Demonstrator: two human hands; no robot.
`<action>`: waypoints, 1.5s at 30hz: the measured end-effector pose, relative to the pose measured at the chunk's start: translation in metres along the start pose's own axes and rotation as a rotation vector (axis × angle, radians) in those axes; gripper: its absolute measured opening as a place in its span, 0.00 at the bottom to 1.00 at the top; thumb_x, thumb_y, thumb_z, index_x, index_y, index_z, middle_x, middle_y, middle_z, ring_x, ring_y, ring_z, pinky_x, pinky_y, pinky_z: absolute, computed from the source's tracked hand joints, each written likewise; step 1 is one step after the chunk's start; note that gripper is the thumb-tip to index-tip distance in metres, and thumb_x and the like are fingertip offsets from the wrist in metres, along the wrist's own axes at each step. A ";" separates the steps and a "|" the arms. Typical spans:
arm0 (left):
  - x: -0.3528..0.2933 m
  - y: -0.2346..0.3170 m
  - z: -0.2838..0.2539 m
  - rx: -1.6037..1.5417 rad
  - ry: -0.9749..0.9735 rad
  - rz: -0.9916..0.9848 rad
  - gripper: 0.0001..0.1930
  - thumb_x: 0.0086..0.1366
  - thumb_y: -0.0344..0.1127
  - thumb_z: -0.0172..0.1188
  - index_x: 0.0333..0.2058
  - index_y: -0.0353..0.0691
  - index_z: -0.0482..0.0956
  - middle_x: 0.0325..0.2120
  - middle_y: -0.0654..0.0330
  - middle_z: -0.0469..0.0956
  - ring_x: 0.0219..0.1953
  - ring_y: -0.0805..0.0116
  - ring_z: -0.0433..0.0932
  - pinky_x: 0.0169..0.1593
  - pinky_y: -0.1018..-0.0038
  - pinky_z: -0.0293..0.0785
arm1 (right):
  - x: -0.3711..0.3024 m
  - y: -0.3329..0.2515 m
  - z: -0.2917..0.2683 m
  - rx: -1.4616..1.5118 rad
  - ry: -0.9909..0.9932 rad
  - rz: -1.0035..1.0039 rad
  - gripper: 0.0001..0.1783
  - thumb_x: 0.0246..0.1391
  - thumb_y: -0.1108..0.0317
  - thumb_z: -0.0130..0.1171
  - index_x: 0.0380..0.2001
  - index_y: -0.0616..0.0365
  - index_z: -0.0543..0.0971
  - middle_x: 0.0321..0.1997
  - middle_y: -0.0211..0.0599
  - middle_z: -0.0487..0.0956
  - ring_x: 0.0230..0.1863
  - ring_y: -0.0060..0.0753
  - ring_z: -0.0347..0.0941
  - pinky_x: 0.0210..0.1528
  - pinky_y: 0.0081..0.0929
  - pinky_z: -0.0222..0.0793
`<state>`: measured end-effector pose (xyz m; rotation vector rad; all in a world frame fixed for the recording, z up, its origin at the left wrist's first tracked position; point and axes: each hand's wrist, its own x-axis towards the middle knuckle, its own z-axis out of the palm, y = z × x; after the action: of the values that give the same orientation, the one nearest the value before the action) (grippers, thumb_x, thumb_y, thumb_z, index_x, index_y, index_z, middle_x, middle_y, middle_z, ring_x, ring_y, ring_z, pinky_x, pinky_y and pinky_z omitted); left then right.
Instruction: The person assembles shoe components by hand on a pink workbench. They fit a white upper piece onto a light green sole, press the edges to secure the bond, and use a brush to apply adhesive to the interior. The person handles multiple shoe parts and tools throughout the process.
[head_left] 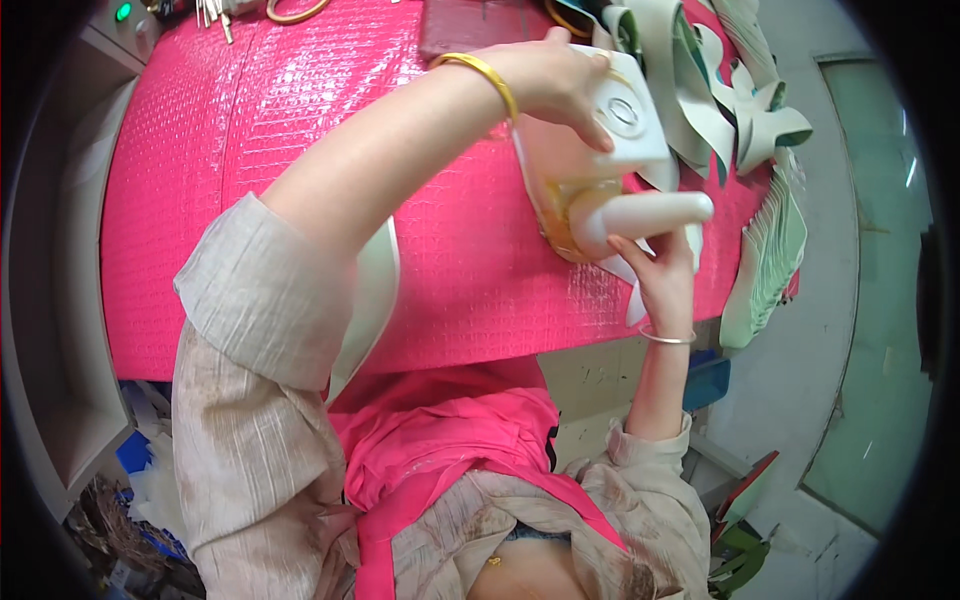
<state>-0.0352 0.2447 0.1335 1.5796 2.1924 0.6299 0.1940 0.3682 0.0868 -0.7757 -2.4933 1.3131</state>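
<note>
A white box-shaped device (640, 130) with a round emblem stands at the far right part of the pink-covered table (300, 250). My left hand (560, 85) reaches across and grips its upper part, the thumb on the near face. A smooth white roller (655, 212) juts from the device toward the right, and amber residue coats the device's lower side. Just below the roller my right hand (665, 280) is closed, its thumb by the roller's underside. It holds a pale cut piece (636, 303), mostly hidden by the hand and roller.
Curled pale strips with green undersides (665, 90) lie behind the device. A fanned stack of pale green pieces (765, 270) hangs at the table's right edge. Another pale piece (370, 300) overlaps the near edge. A dark red flat item (470, 28) lies at the back.
</note>
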 end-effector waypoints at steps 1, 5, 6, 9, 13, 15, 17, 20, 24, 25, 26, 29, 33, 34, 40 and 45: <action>0.010 -0.010 0.007 0.015 0.000 0.084 0.47 0.43 0.61 0.64 0.58 0.42 0.58 0.48 0.33 0.62 0.52 0.42 0.64 0.52 0.62 0.66 | -0.002 0.005 0.002 0.007 0.020 -0.055 0.29 0.42 0.73 0.66 0.48 0.64 0.68 0.45 0.40 0.76 0.46 0.32 0.72 0.44 0.28 0.72; 0.009 -0.008 0.034 0.026 0.121 -0.116 0.58 0.34 0.68 0.66 0.62 0.50 0.51 0.59 0.29 0.38 0.62 0.31 0.45 0.61 0.56 0.53 | -0.005 0.006 0.010 0.191 -0.010 -0.097 0.37 0.46 0.69 0.64 0.58 0.60 0.59 0.53 0.43 0.69 0.55 0.35 0.66 0.53 0.30 0.66; 0.005 0.003 0.040 0.140 0.101 -0.065 0.60 0.32 0.69 0.67 0.62 0.51 0.50 0.60 0.28 0.34 0.62 0.30 0.39 0.63 0.52 0.47 | -0.003 0.019 0.012 0.240 -0.004 -0.142 0.38 0.46 0.67 0.64 0.58 0.59 0.57 0.54 0.45 0.68 0.56 0.36 0.64 0.54 0.31 0.64; 0.003 -0.011 0.055 0.117 0.300 -0.030 0.55 0.34 0.58 0.70 0.62 0.51 0.53 0.60 0.31 0.38 0.63 0.33 0.42 0.63 0.55 0.48 | 0.004 0.028 0.027 0.301 -0.064 -0.212 0.43 0.43 0.62 0.66 0.58 0.58 0.55 0.55 0.48 0.65 0.56 0.37 0.62 0.58 0.32 0.59; -0.014 -0.012 0.038 0.033 0.525 0.088 0.51 0.29 0.46 0.70 0.58 0.45 0.61 0.58 0.43 0.53 0.59 0.45 0.56 0.61 0.61 0.57 | 0.008 0.011 0.031 0.382 -0.065 -0.394 0.37 0.39 0.61 0.68 0.52 0.58 0.64 0.49 0.43 0.70 0.52 0.37 0.66 0.54 0.32 0.62; -0.025 0.009 0.022 -0.136 0.481 -0.007 0.51 0.29 0.42 0.70 0.59 0.43 0.61 0.54 0.46 0.58 0.56 0.51 0.61 0.59 0.66 0.60 | -0.002 -0.005 0.022 0.484 -0.055 -0.400 0.36 0.38 0.61 0.69 0.51 0.58 0.66 0.48 0.41 0.72 0.51 0.35 0.68 0.53 0.32 0.63; -0.040 0.045 0.003 -0.239 0.469 -0.035 0.50 0.30 0.40 0.69 0.59 0.43 0.61 0.51 0.48 0.60 0.54 0.54 0.65 0.58 0.68 0.62 | -0.014 -0.020 0.006 0.536 -0.069 -0.452 0.37 0.39 0.62 0.69 0.53 0.58 0.64 0.49 0.40 0.71 0.51 0.34 0.68 0.53 0.32 0.64; -0.052 0.088 -0.015 -0.081 0.533 0.040 0.48 0.31 0.39 0.67 0.58 0.43 0.63 0.51 0.49 0.64 0.53 0.53 0.65 0.56 0.66 0.63 | -0.040 -0.032 -0.014 0.799 -0.235 -0.382 0.38 0.43 0.65 0.67 0.57 0.58 0.60 0.53 0.37 0.68 0.54 0.31 0.65 0.56 0.31 0.62; -0.032 0.157 -0.002 0.204 0.707 0.308 0.46 0.32 0.40 0.69 0.57 0.46 0.65 0.51 0.47 0.64 0.53 0.50 0.64 0.57 0.61 0.60 | -0.067 -0.013 -0.072 0.799 -0.161 -0.327 0.38 0.42 0.68 0.68 0.56 0.59 0.61 0.52 0.37 0.69 0.53 0.31 0.67 0.53 0.30 0.66; -0.022 0.183 0.007 0.215 0.771 0.349 0.44 0.33 0.42 0.70 0.56 0.47 0.67 0.51 0.46 0.64 0.53 0.48 0.63 0.56 0.58 0.60 | -0.077 -0.006 -0.096 0.769 -0.093 -0.339 0.38 0.41 0.70 0.67 0.56 0.60 0.61 0.52 0.37 0.70 0.53 0.31 0.67 0.54 0.30 0.66; -0.017 0.207 0.013 0.233 0.783 0.373 0.46 0.35 0.39 0.71 0.58 0.47 0.63 0.52 0.50 0.65 0.55 0.54 0.64 0.58 0.63 0.60 | -0.087 0.000 -0.116 0.757 -0.043 -0.354 0.38 0.41 0.71 0.67 0.55 0.60 0.61 0.52 0.37 0.70 0.53 0.31 0.68 0.54 0.30 0.65; 0.014 0.272 0.027 0.034 0.816 0.616 0.42 0.44 0.42 0.69 0.59 0.48 0.59 0.57 0.39 0.48 0.55 0.39 0.59 0.56 0.54 0.60 | -0.123 0.014 -0.195 0.696 0.188 -0.360 0.33 0.43 0.71 0.62 0.55 0.60 0.64 0.54 0.40 0.70 0.54 0.34 0.67 0.56 0.32 0.64; 0.056 0.303 0.078 -0.212 0.841 0.815 0.29 0.42 0.33 0.65 0.48 0.43 0.70 0.53 0.42 0.62 0.56 0.42 0.60 0.56 0.56 0.58 | -0.157 0.075 -0.323 0.877 0.459 -0.210 0.30 0.50 0.62 0.58 0.56 0.58 0.64 0.56 0.40 0.68 0.57 0.37 0.64 0.58 0.35 0.61; 0.047 0.303 0.091 -0.179 0.722 0.782 0.23 0.46 0.29 0.61 0.44 0.40 0.71 0.53 0.42 0.62 0.57 0.41 0.59 0.56 0.54 0.58 | -0.161 0.091 -0.353 0.876 0.528 -0.147 0.30 0.51 0.61 0.58 0.56 0.57 0.63 0.56 0.39 0.68 0.57 0.36 0.64 0.57 0.37 0.62; 0.004 0.217 0.179 0.128 -0.147 0.622 0.22 0.47 0.32 0.63 0.45 0.42 0.73 0.52 0.51 0.65 0.61 0.50 0.57 0.59 0.55 0.58 | -0.155 0.167 -0.483 0.442 0.802 0.227 0.32 0.51 0.61 0.59 0.57 0.55 0.59 0.56 0.36 0.66 0.57 0.35 0.63 0.53 0.40 0.65; 0.029 0.198 0.212 0.192 -0.185 0.526 0.27 0.47 0.33 0.63 0.50 0.44 0.70 0.55 0.49 0.62 0.61 0.50 0.55 0.61 0.56 0.55 | -0.228 0.280 -0.451 0.576 0.876 0.278 0.30 0.53 0.64 0.57 0.57 0.58 0.59 0.55 0.38 0.67 0.56 0.34 0.64 0.52 0.39 0.66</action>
<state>0.2256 0.3572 0.0647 2.2446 1.7473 0.3951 0.6730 0.6887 0.1304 -1.2165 -1.2892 1.2783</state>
